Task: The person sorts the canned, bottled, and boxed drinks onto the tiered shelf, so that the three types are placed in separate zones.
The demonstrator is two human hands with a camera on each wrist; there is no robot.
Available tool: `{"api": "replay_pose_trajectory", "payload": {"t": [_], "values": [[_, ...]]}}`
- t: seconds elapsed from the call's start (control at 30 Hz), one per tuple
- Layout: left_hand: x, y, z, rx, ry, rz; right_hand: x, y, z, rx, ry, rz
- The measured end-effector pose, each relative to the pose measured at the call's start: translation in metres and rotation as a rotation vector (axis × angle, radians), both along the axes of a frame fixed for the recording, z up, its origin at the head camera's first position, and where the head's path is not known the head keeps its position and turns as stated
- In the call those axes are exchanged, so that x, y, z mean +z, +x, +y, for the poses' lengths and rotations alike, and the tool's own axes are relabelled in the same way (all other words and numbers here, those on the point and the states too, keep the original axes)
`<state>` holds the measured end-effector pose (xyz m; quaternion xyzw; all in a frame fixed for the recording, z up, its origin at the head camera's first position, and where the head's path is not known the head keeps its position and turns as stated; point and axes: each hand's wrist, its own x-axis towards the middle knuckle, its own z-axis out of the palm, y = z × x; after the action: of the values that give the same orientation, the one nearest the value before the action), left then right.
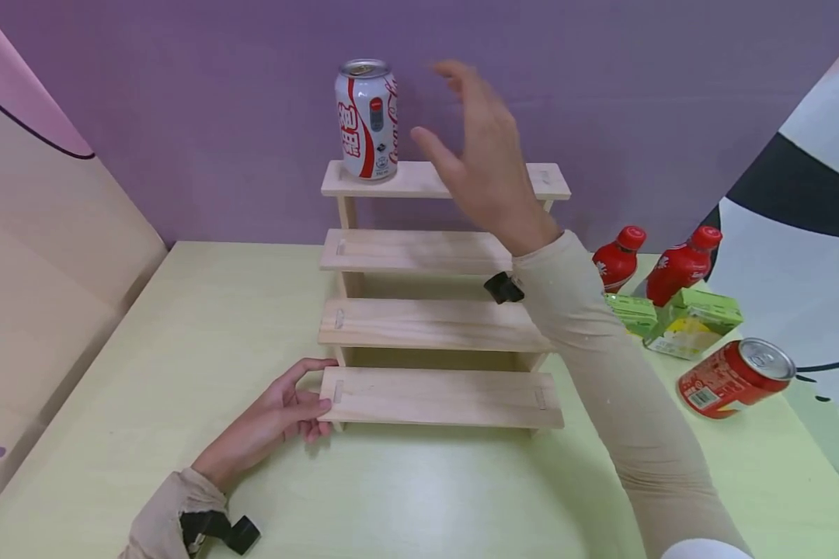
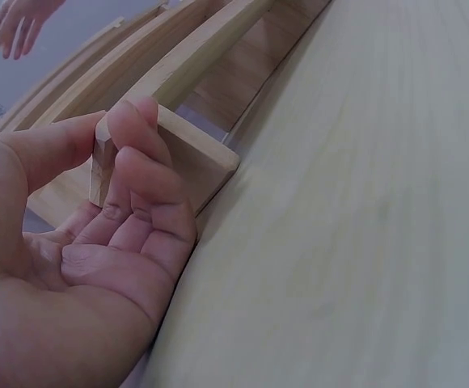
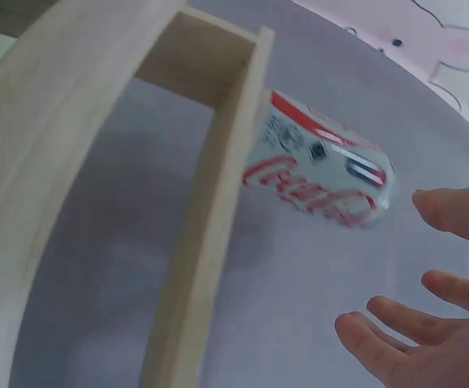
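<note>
A white and red Coca-Cola can (image 1: 367, 124) stands upright on the left end of the top step of a wooden tiered shelf (image 1: 433, 326). To the right of the can, and apart from it, my right hand (image 1: 485, 147) hovers over the top step with its fingers spread, holding nothing. My left hand (image 1: 283, 415) grips the left end of the lowest step, thumb on top and fingers beside and under the board. In the left wrist view, the fingers (image 2: 149, 178) curl at the end of that board.
On the table's right side are two red bottles (image 1: 678, 268) with red caps, two green and yellow drink cartons (image 1: 699, 322) and a tilted red can (image 1: 734, 378). A purple backdrop (image 1: 252, 116) rises behind the shelf. A beige panel (image 1: 42, 256) borders the left.
</note>
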<state>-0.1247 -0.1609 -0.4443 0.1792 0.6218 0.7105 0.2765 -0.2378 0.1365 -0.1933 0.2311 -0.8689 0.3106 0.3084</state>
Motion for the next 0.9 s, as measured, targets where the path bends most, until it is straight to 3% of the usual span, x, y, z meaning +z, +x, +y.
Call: {"api": "replay_pose_trajectory", "payload": {"t": [0.17,0.43,0.9], "values": [[-0.004,-0.001,0.002,-0.020,0.020,0.007,-0.003,0.012,0.023,-0.022,-0.059,0.026],[-0.001,0.000,0.000,0.007,0.005,0.019,-0.015,0.030,0.041,0.002,-0.057,0.045],[0.002,0.001,0.003,0.028,-0.014,-0.015,-0.054,0.067,0.070,-0.016,0.077,-0.001]]}}
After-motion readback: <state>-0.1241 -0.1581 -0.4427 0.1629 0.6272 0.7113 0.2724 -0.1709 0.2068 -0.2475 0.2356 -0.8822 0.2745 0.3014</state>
